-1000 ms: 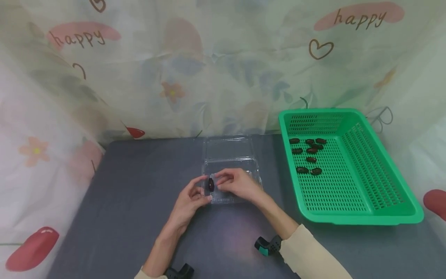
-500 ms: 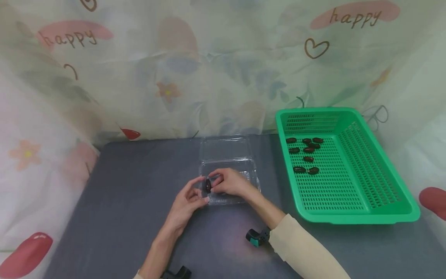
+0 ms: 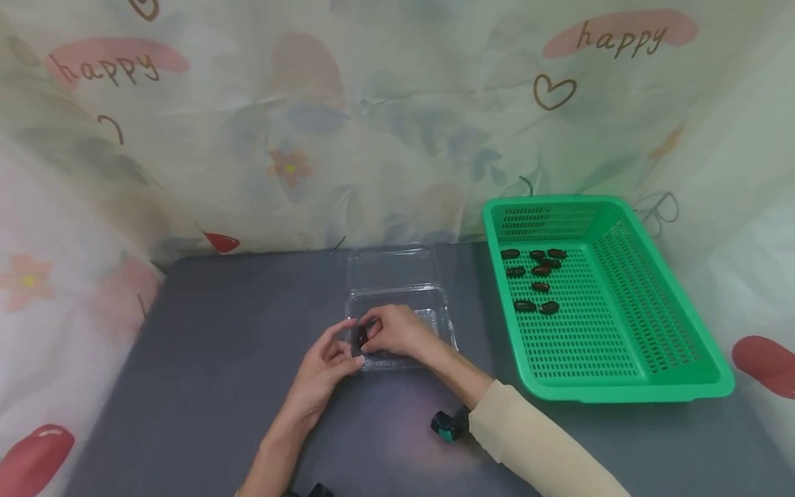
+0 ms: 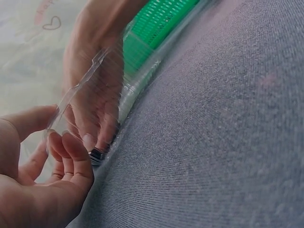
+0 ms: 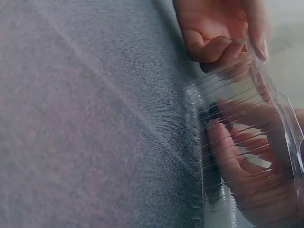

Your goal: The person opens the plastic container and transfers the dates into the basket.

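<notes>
A clear plastic hinged box [image 3: 451, 331] lies with its lid [image 3: 393, 268] laid back on the grey table. My left hand [image 3: 313, 379] holds the box's left rim, fingers curled at the plastic in the left wrist view. Inside the box, my right hand [image 3: 397, 333] pinches a dark, glossy oval piece [image 3: 362, 336] near the left wall. Fingers cover most of that piece, and its kind is hard to tell. Through the ribbed clear wall, the right wrist view shows the right fingers [image 5: 223, 147] low at the dark piece [image 5: 212, 111].
A green perforated basket [image 3: 621, 392] stands to the right, with several similar dark brown pieces [image 3: 524, 306] on its left side. Behind the grey table [image 3: 236, 324] hangs a patterned curtain [image 3: 379, 152]. A black wrist device [image 3: 448, 426] is on the right wrist.
The right hand has closed its fingers on the dark piece and lowered toward the box's left wall. The left hand stays at the rim. The head view has shifted slightly.
</notes>
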Demonstrator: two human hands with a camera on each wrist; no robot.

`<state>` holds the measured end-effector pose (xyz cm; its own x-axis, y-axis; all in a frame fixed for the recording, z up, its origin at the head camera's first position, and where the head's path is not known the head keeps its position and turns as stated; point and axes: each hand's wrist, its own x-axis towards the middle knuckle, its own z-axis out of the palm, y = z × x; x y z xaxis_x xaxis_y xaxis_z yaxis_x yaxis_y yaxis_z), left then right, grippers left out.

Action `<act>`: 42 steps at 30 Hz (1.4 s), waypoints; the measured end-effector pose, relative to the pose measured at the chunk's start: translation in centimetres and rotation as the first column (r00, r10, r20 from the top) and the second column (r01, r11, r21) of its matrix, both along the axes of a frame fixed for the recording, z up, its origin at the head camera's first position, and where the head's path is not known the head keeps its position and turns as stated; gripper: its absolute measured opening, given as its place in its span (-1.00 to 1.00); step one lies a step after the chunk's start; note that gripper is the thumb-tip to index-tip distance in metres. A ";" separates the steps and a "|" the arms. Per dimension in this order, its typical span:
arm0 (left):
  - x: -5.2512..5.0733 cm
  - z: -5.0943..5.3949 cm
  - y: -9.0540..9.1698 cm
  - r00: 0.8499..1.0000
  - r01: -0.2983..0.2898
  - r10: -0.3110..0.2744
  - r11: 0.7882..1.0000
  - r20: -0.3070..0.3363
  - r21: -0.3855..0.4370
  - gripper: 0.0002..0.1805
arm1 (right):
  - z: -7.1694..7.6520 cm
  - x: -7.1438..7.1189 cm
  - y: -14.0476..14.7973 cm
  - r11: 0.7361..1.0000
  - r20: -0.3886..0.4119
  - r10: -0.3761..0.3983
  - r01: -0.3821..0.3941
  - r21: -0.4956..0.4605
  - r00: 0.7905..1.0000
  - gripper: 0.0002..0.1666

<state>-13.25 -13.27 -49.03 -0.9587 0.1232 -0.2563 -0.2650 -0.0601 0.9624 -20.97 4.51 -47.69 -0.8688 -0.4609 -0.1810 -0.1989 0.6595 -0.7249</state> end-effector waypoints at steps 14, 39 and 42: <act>0.1 0.3 -0.1 1.000 -0.013 0.013 1.000 0.018 0.002 -0.28 | -0.2 0.1 -0.5 1.000 -0.062 0.007 -0.007 -0.011 0.998 -0.58; 0.2 0.2 0.0 1.000 -0.001 0.002 1.000 0.023 -0.025 -0.29 | -0.3 0.3 0.0 0.992 -0.049 0.000 -0.007 -0.125 0.999 -0.69; 0.1 0.2 -0.1 1.000 0.002 -0.001 1.000 0.022 -0.029 -0.29 | 0.0 0.4 0.1 0.989 -0.052 -0.013 0.005 -0.145 0.999 -0.71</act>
<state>-13.11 -13.37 -48.83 -0.9526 0.1165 -0.2810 -0.2863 -0.0316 0.9576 -20.54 4.62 -47.74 -0.8795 -0.4711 -0.0673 -0.2335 0.5504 -0.8016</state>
